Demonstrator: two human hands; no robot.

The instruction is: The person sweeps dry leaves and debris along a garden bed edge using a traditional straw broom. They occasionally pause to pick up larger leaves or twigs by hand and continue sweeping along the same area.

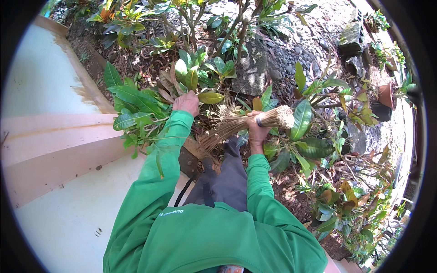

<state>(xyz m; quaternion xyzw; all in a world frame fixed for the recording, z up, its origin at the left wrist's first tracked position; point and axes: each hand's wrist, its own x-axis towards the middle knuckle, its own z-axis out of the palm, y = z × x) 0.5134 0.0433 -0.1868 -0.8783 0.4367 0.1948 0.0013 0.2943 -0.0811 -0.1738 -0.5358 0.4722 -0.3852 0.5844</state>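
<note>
My right hand (256, 131) grips a stick broom (276, 117) made of thin bundled ribs, close to the dark band around its handle end. The cut butt points right, while the bristles spread left and down towards my feet. Among the leaves of a broad-leaved shrub (141, 100) is my left hand (187, 103), its back turned up and its fingers bent. Brown dry leaves (169, 83) rise right beside its knuckles. The fingertips are hidden, so whether they hold a leaf or stem does not show.
A pale wall with a pink ledge (61, 128) runs along the left. Taller shrub stems (239, 30) and a large stone (252, 68) stand ahead. Grey pebbles (300, 51) cover ground beyond. To the right are leafy branches (302, 119) and a terracotta pot (386, 96).
</note>
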